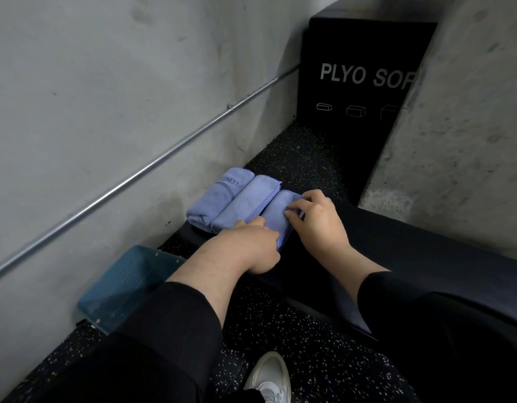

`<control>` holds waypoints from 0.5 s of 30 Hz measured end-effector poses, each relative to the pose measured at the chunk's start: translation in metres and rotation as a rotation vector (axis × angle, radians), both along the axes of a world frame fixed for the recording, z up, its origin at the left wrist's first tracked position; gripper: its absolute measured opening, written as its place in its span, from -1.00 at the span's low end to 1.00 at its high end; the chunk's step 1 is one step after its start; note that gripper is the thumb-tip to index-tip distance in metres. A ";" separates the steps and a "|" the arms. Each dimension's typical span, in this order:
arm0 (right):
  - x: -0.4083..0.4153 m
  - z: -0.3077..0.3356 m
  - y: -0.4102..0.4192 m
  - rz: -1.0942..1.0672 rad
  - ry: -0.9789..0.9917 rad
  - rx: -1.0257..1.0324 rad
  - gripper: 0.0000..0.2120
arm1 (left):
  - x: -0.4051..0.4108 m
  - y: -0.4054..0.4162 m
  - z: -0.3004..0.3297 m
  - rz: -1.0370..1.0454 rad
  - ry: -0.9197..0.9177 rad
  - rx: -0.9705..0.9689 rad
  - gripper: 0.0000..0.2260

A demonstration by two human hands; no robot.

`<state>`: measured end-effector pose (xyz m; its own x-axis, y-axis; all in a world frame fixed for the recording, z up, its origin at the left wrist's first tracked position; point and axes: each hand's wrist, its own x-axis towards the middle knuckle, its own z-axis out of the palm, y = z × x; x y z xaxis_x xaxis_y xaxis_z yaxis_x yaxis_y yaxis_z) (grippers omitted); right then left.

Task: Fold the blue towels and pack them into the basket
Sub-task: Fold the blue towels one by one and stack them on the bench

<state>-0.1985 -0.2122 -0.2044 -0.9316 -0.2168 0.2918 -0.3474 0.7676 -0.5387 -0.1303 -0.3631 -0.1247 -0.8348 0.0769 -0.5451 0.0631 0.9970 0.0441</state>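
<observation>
Three folded blue microfibre towels lie side by side on a black padded bench (pixel 397 242): the nearest towel (pixel 276 212), the middle towel (pixel 245 202), and the printed far towel (pixel 215 196) by the concrete wall. The left hand (pixel 251 245) pinches the nearest towel's near edge; the right hand (pixel 315 219) presses curled fingers on its top. The blue perforated plastic basket (pixel 120 286) sits on the speckled floor below left, apparently empty. Lifting carelessly could unroll the soft fold, or nudge the neighbours off the bench end.
</observation>
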 end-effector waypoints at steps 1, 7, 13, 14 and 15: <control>0.002 0.002 0.004 -0.023 0.031 -0.019 -0.81 | -0.002 0.001 -0.001 0.005 0.044 -0.002 -0.59; 0.023 0.024 0.055 -0.112 0.080 -0.170 -0.80 | -0.009 0.017 0.020 0.142 0.517 0.207 -0.76; 0.073 0.047 0.135 -0.196 0.072 -0.119 -0.77 | 0.006 0.079 0.042 0.119 0.636 0.468 -0.81; 0.083 0.051 0.151 -0.203 0.068 -0.099 -0.75 | 0.010 0.097 0.046 0.078 0.653 0.484 -0.81; 0.094 0.055 0.167 -0.208 0.060 -0.077 -0.74 | 0.015 0.115 0.049 0.041 0.661 0.504 -0.82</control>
